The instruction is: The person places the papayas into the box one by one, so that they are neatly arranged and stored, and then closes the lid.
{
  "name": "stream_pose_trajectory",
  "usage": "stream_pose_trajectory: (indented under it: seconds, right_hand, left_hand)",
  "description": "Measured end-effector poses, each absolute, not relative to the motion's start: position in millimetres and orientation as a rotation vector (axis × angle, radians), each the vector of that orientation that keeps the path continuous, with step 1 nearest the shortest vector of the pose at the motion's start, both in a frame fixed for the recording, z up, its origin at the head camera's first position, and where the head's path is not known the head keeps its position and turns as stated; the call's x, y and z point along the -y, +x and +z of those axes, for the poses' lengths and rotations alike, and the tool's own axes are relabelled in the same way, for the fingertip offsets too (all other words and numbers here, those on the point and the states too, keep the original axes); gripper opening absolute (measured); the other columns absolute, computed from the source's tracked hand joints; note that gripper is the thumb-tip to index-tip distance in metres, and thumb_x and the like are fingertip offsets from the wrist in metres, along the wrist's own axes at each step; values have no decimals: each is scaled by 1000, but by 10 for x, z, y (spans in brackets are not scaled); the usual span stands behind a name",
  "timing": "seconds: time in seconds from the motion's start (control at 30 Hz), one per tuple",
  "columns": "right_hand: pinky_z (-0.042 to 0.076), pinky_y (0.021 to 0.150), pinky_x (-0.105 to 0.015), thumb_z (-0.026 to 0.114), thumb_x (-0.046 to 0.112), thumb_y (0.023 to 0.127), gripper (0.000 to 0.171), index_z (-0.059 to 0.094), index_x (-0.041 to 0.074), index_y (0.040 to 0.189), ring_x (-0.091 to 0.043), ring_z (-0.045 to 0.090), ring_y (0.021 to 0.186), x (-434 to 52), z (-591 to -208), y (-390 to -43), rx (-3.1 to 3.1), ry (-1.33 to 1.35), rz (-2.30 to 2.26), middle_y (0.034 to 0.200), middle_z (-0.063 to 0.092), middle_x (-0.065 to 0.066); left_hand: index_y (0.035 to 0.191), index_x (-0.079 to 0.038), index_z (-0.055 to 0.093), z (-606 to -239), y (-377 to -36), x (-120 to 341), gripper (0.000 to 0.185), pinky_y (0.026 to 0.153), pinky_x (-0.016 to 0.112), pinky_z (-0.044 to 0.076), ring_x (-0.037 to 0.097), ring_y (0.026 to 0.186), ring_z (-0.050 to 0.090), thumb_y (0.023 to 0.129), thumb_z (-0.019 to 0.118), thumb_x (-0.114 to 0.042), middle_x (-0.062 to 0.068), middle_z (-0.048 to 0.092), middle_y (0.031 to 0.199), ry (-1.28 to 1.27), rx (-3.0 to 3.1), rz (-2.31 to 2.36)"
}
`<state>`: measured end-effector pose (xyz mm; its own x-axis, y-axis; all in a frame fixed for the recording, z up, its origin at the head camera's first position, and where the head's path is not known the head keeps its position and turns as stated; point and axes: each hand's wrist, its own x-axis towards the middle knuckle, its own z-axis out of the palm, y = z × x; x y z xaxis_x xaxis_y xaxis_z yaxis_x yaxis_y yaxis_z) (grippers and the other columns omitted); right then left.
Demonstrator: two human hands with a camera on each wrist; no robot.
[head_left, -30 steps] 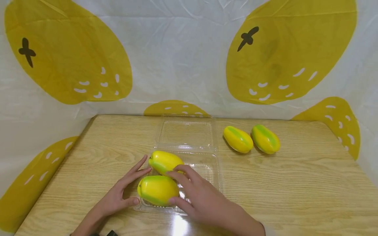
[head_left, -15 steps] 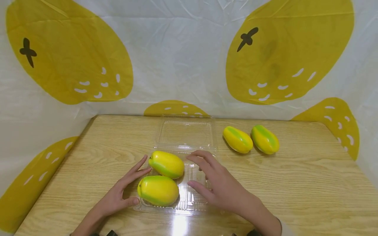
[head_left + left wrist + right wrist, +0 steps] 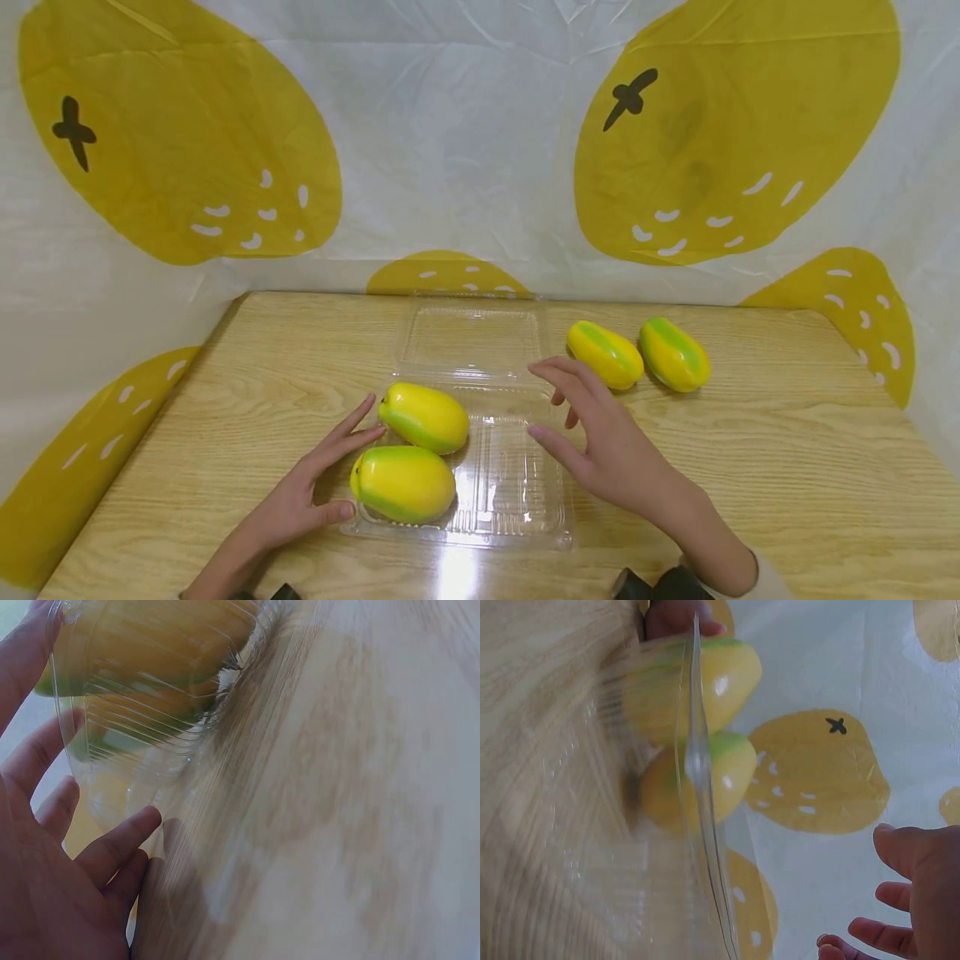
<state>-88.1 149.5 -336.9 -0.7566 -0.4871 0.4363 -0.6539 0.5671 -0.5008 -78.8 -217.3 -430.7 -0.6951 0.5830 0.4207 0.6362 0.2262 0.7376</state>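
Observation:
Two yellow-green papayas lie side by side in the left half of a clear plastic clamshell box (image 3: pixel 513 500): a near papaya (image 3: pixel 405 485) and a far papaya (image 3: pixel 426 418). My left hand (image 3: pixel 296 487) rests at the box's left edge with fingers spread, and the left wrist view shows its fingertips by the clear wall (image 3: pixel 135 724). My right hand (image 3: pixel 618 454) hovers over the box's right side, fingers loosely bent and holding nothing. In the right wrist view that hand (image 3: pixel 922 892) is apart from the box rim (image 3: pixel 697 761).
The box's lid (image 3: pixel 472 337) lies folded back on the wooden table (image 3: pixel 787 467). Beyond my right hand sit two more papayas, a left one (image 3: pixel 604 354) and a right one (image 3: pixel 675 354). A white cloth (image 3: pixel 457 150) with yellow fruit prints hangs behind.
My right hand has let go of the papayas in the box and moved right and away, toward the two on the table. My left hand has stayed in place.

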Motion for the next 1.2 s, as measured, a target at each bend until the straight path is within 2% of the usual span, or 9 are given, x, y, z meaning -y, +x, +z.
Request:
stream_pose_trajectory:
  seconds: [0.17,0.33,0.37,0.57,0.77,0.87,0.93,1.03,1.2]
  right_hand:
    - [41,61,-21,63,22,83,57,36,19,133,-7,44,74,-1643,-3392,-947,2535,889,936,122,41,4]
    - [41,64,-21,68,14,79,61,39,15,132,-7,43,82,-1771,-3416,-1031,2448,898,967,115,44,3]
    - [41,65,-21,69,12,77,62,40,14,132,-7,43,82,-1794,-3419,-1046,2424,906,969,113,45,3]
    - [42,65,-20,72,6,73,66,42,13,130,-8,45,78,-1967,-3420,-1097,2401,867,988,97,46,4]
    - [44,62,-20,71,4,73,65,42,12,130,-9,45,79,-2145,-3412,-1156,2407,798,924,105,48,1]
    - [44,61,-19,71,5,74,63,43,12,130,-10,46,79,-2220,-3398,-1176,2409,746,906,109,48,0]
    - [43,61,-17,70,6,75,63,43,13,130,-9,46,80,-2266,-3387,-1186,2421,697,890,111,48,-1]
    - [42,62,-17,69,8,76,61,43,15,131,-11,48,80,-2331,-3380,-1195,2435,631,876,115,47,-1]
    - [41,64,-17,68,7,77,62,42,17,132,-13,48,82,-2436,-3373,-1219,2438,553,908,120,46,-1]
  left_hand:
    - [132,1,38,-4263,-774,2145,69,101,46,13,40,131,10,81,62,-38,23,11,144,-1205,2415,-1497]
    - [133,1,38,-4297,-788,2164,70,95,61,12,39,131,8,81,62,-39,22,10,145,-1202,2424,-1508]
    - [133,1,38,-4312,-791,2171,70,97,57,12,39,131,8,81,62,-39,22,10,145,-1202,2425,-1506]
    - [133,0,37,-4346,-804,2184,70,88,69,12,39,131,8,80,64,-38,22,10,145,-1205,2416,-1520]
    - [132,1,37,-4340,-807,2186,70,82,73,11,38,132,7,80,63,-37,22,10,145,-1213,2412,-1528]
    - [132,1,38,-4335,-806,2186,70,93,64,12,38,131,8,80,63,-39,22,10,145,-1215,2411,-1521]
    - [132,1,38,-4331,-805,2182,71,101,49,12,39,131,8,80,62,-39,23,10,145,-1215,2411,-1519]
    - [132,1,38,-4306,-794,2168,70,103,27,9,39,131,8,81,62,-40,23,10,145,-1213,2407,-1513]
    - [131,3,39,-4142,-749,2108,68,102,23,9,42,130,9,82,60,-40,26,11,143,-1228,2389,-1513]
